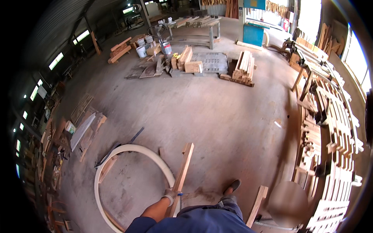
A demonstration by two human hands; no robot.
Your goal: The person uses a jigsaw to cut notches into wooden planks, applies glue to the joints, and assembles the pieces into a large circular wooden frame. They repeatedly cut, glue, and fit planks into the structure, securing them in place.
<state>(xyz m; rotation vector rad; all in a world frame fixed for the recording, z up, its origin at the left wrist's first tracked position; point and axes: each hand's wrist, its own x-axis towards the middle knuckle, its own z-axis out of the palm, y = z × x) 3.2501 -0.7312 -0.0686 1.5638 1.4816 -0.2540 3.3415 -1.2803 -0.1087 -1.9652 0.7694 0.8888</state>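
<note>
My left hand (169, 195), in a light work glove, grips a long reddish wooden plank (183, 171) near its lower end. The plank slants up and away from me over the concrete floor, crossing the right side of a large pale curved hoop (130, 148) that lies flat on the floor. A second wooden plank (257, 205) leans at my right side; my right hand is hidden, so I cannot tell whether it holds that plank. My dark shoe (232, 187) steps forward between the two planks.
A long rack of stacked wooden slats (330, 132) runs along the right. Piles of timber (243, 68) and a grey pallet (211, 62) sit mid-floor ahead, with white buckets (142, 50) and a blue machine (253, 34) beyond. Scrap boards (83, 132) lie left.
</note>
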